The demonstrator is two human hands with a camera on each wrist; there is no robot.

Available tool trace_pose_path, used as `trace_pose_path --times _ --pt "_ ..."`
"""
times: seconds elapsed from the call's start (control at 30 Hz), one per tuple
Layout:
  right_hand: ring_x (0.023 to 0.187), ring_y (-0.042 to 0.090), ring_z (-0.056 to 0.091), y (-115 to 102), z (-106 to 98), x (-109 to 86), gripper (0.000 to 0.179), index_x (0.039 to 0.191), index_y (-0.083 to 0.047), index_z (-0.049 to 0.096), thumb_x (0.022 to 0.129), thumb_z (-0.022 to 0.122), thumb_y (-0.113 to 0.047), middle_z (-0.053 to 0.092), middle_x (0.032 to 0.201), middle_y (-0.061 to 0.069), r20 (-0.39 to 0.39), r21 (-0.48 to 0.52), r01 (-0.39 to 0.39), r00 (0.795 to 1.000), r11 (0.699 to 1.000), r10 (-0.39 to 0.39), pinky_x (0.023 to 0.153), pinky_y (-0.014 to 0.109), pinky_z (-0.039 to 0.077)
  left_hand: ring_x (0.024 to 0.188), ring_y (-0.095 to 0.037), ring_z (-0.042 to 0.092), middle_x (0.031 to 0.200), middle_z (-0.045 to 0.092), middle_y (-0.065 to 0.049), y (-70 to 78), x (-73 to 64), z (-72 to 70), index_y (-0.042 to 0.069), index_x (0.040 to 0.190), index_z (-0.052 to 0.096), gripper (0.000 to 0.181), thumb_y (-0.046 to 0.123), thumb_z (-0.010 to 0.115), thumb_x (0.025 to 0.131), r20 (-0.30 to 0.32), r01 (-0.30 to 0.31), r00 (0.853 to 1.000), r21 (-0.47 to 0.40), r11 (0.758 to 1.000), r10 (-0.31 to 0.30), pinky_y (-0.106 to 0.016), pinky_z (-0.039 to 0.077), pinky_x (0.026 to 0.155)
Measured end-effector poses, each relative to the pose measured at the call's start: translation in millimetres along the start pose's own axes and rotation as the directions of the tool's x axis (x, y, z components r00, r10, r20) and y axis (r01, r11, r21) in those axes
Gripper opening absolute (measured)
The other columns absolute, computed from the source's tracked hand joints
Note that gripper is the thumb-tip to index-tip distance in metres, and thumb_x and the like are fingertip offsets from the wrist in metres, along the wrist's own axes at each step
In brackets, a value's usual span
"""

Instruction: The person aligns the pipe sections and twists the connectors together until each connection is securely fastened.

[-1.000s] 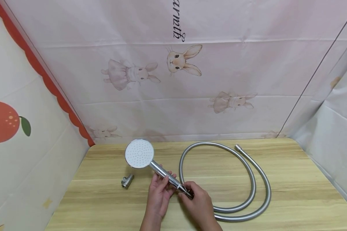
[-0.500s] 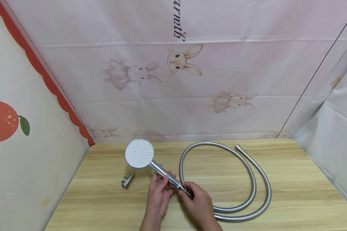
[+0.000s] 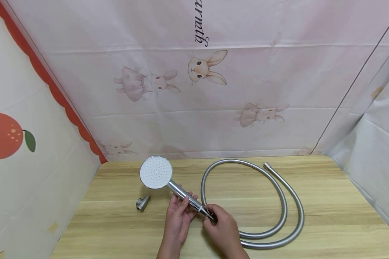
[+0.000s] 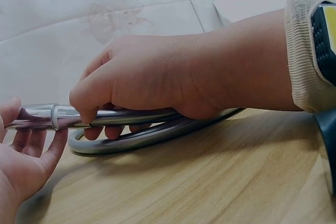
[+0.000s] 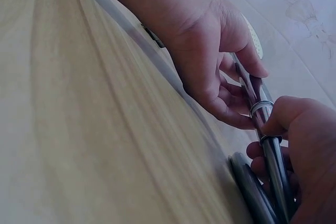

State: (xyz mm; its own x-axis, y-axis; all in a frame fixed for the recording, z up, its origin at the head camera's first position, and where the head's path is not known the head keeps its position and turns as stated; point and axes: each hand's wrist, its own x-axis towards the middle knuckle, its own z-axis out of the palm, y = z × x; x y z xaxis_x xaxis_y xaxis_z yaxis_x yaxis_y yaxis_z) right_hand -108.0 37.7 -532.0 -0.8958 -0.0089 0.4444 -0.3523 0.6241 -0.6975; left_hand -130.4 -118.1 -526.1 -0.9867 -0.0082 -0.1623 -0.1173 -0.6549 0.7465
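Note:
A chrome hand shower [image 3: 156, 172] with a round white spray face tilts up to the left, its handle slanting down to the right. My left hand [image 3: 177, 223] holds the handle from below, thumb on top. At the handle's lower end, my right hand [image 3: 223, 226] grips the metal end of the shower hose [image 3: 283, 207] between thumb and fingers. The right wrist view shows the hose's connector [image 5: 266, 124] in line with the handle, beneath the right thumb. A pale ring [image 4: 54, 116] marks the joint in the left wrist view. My right palm hides part of the hose.
A small chrome pipe fitting [image 3: 143, 203] lies on the wooden table [image 3: 110, 230], left of my hands. The hose loops across the right side, its free end [image 3: 267, 165] near the back edge. Printed cloth walls [image 3: 214, 133] stand behind and at both sides.
My right thumb has shifted back along the hose connector, away from the handle. The hand shower and my left hand stay almost where they were.

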Motion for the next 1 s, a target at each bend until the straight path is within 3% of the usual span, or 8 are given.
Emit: trace_pose_path --times 0.63,1.0 --pt "0.073 -0.002 0.058 -0.4 0.0 0.9 0.022 0.096 -0.024 0.07 0.079 0.076 -0.012 0.068 0.084 -0.016 0.025 0.019 -0.039 0.999 0.999 0.039 0.065 0.022 0.054 0.112 -0.016 0.064 0.121 0.058 0.0 0.4 -0.1 0.3 0.021 0.157 0.02 0.071 0.013 0.058 0.098 0.007 0.005 1.0 0.02 1.0 -0.005 -0.035 0.055 0.094" --pt "0.077 -0.002 0.059 -3.8 -2.9 2.0 0.009 0.096 -0.026 0.069 0.089 0.07 -0.019 0.068 0.084 -0.014 0.073 0.035 -0.112 0.991 0.993 0.11 0.069 0.024 0.054 0.114 -0.017 0.063 0.122 0.057 0.0 0.1 -0.2 0.9 0.022 0.157 0.02 0.072 0.014 0.059 0.097 0.009 0.016 1.0 0.031 0.999 -0.016 -0.037 0.054 0.096"
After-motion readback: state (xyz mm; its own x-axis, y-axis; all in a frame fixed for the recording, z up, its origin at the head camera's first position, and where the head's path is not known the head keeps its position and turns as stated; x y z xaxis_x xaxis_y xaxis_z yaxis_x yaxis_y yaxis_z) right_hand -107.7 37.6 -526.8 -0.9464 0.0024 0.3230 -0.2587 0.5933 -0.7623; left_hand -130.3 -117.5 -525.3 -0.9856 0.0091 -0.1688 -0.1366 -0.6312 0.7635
